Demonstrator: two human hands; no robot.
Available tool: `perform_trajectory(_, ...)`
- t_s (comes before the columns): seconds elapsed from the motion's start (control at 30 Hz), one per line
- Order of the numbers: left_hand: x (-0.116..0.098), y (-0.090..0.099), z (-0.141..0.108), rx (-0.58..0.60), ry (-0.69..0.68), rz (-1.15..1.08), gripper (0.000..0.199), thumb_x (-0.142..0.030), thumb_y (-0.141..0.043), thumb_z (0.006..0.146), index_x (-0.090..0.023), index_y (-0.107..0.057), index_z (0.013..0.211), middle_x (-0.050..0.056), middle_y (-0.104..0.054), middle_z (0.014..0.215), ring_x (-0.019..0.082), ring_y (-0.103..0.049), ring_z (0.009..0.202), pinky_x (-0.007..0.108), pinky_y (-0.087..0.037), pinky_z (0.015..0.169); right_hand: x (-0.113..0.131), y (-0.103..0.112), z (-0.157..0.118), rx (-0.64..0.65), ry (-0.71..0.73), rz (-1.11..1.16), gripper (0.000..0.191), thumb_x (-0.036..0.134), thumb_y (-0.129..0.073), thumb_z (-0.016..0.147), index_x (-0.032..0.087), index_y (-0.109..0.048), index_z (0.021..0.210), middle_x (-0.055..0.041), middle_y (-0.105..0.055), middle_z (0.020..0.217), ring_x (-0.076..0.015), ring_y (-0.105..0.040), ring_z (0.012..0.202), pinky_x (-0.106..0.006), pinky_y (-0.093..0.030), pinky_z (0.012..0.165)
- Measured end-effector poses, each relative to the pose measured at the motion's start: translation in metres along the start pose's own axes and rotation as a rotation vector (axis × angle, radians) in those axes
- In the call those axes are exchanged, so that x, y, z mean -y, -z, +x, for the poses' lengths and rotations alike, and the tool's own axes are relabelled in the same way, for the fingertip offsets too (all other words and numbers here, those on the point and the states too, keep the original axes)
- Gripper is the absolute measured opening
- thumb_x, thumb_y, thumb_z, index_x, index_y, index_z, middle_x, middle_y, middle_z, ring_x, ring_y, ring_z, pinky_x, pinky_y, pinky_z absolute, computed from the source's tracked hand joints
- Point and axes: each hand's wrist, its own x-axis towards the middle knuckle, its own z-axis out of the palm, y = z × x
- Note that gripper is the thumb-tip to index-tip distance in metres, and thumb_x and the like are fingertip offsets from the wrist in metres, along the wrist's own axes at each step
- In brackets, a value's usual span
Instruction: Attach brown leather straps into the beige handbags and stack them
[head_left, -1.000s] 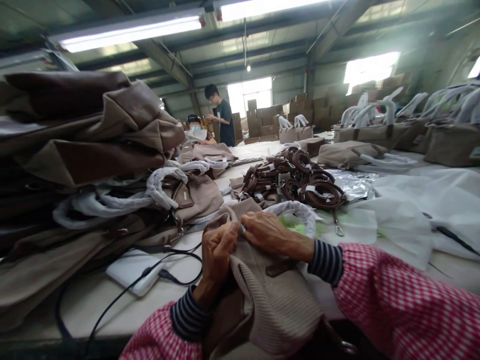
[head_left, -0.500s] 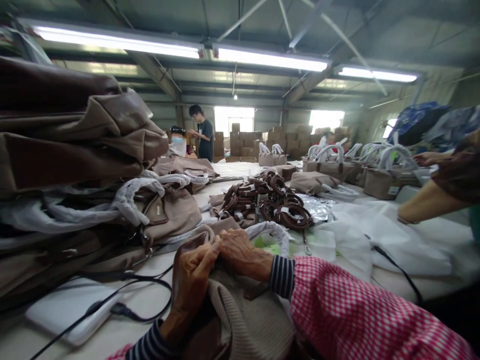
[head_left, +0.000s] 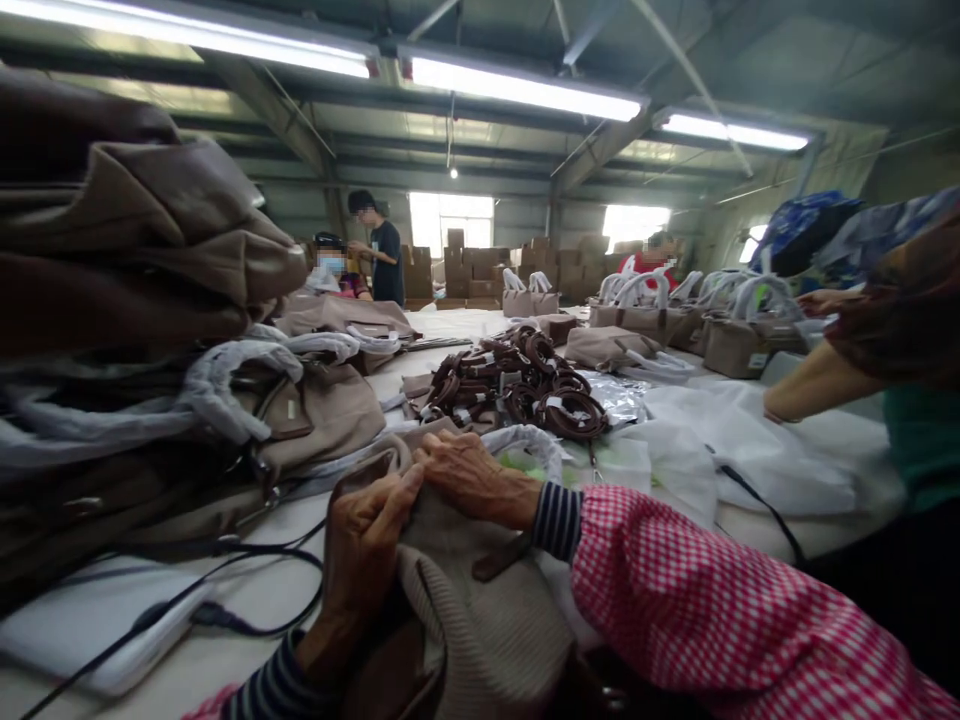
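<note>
A taupe handbag [head_left: 487, 610] with ribbed lining and dark brown trim lies in front of me, its opening folded toward the camera. My left hand [head_left: 367, 530] is closed on the bag's edge, thumb and fingers pinching the fabric. Close against it, my right hand [head_left: 469, 475] also grips the edge, its fingertips partly hidden by the cloth. A white wrapped handle [head_left: 529, 440] arches just behind the right hand. Beyond both hands is a heap of coiled brown straps [head_left: 517, 380] with metal clips.
Stacked bags [head_left: 150, 220] rise high on the left, above a white device [head_left: 105, 620] with black cables. White sheets [head_left: 780, 440] cover the right side, where a co-worker's arm [head_left: 832, 370] reaches in. Finished-looking bags [head_left: 735, 340] stand behind. Other people are farther back.
The view has shifted, so the surroundings appear farther left and higher. Both hands keep their grip on the bag's edge. More of a brown tab on the bag now shows below the right wrist.
</note>
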Motion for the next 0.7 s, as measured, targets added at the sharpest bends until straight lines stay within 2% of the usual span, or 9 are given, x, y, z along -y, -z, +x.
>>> perform_trajectory(0.1,-0.004,-0.002,0.000,-0.024,-0.016,0.036,0.058,-0.049,-0.057,0.101,-0.020,-0.030,0.058,-0.004,-0.027,0.058,0.011,-0.024,0.055,0.030,-0.020,0.051,0.004,0.010,-0.018,0.017,0.091,0.112,0.011,0.016,-0.052,0.103,0.013,-0.062,0.108,-0.0111,-0.065,0.104,-0.0226,-0.057,0.086,-0.035,-0.045,0.074)
perform_trajectory(0.17,-0.005,-0.003,0.000,-0.027,-0.017,0.043,0.059,-0.048,-0.056,0.101,-0.020,-0.029,0.058,-0.004,-0.027,0.058,0.011,-0.023,0.055,0.030,-0.019,0.051,0.011,0.026,-0.038,0.060,0.134,0.249,0.009,0.016,-0.054,0.102,0.013,-0.061,0.107,-0.0111,-0.065,0.103,-0.0208,-0.055,0.083,-0.033,-0.044,0.074)
perform_trajectory(0.27,-0.008,-0.004,0.000,-0.017,-0.013,0.049,0.059,-0.048,-0.057,0.101,-0.020,-0.028,0.058,-0.004,-0.027,0.057,0.011,-0.024,0.055,0.031,-0.020,0.052,0.023,0.058,-0.070,0.141,0.083,0.488,0.013,0.012,-0.050,0.102,0.017,-0.060,0.095,-0.0057,-0.063,0.093,-0.0174,-0.053,0.078,-0.030,-0.042,0.071)
perform_trajectory(0.37,-0.009,-0.004,0.000,-0.021,-0.006,0.053,0.060,-0.049,-0.059,0.100,-0.020,-0.026,0.058,-0.004,-0.025,0.058,0.011,-0.024,0.054,0.031,-0.019,0.052,0.028,0.081,-0.097,0.182,-0.024,0.767,0.017,0.015,-0.051,0.104,0.019,-0.063,0.092,-0.0015,-0.064,0.092,-0.0142,-0.058,0.080,-0.027,-0.044,0.075)
perform_trajectory(0.47,-0.008,-0.003,0.000,-0.016,-0.009,0.049,0.061,-0.049,-0.060,0.100,-0.020,-0.026,0.058,-0.004,-0.025,0.057,0.011,-0.023,0.053,0.032,-0.019,0.051,0.013,0.083,-0.122,0.078,-0.252,0.898,0.014,0.024,-0.058,0.102,0.021,-0.069,0.093,-0.0010,-0.069,0.092,-0.0150,-0.062,0.083,-0.027,-0.046,0.076)
perform_trajectory(0.57,-0.008,-0.003,0.000,-0.008,-0.026,0.049,0.061,-0.049,-0.061,0.099,-0.020,-0.027,0.057,-0.004,-0.026,0.057,0.011,-0.024,0.053,0.032,-0.020,0.052,-0.016,0.070,-0.147,-0.120,-0.652,0.791,0.024,0.042,-0.062,0.098,0.020,-0.068,0.090,-0.0028,-0.070,0.083,-0.0176,-0.063,0.073,-0.030,-0.048,0.068)
perform_trajectory(0.63,-0.007,-0.003,0.000,0.008,-0.032,0.040,0.061,-0.048,-0.062,0.099,-0.020,-0.027,0.058,-0.004,-0.026,0.057,0.011,-0.025,0.053,0.032,-0.021,0.052,-0.032,0.060,-0.159,-0.136,-0.875,0.811,0.035,0.053,-0.062,0.094,0.019,-0.065,0.100,-0.0018,-0.069,0.072,-0.0173,-0.062,0.059,-0.030,-0.047,0.059)
perform_trajectory(0.7,-0.006,-0.003,-0.001,0.017,-0.033,0.038,0.061,-0.048,-0.062,0.100,-0.020,-0.027,0.058,-0.004,-0.026,0.058,0.011,-0.026,0.053,0.031,-0.022,0.053,-0.039,0.050,-0.161,-0.097,-1.028,0.965,0.049,0.058,-0.063,0.091,0.018,-0.058,0.117,-0.0003,-0.069,0.067,-0.0168,-0.059,0.048,-0.028,-0.043,0.048)
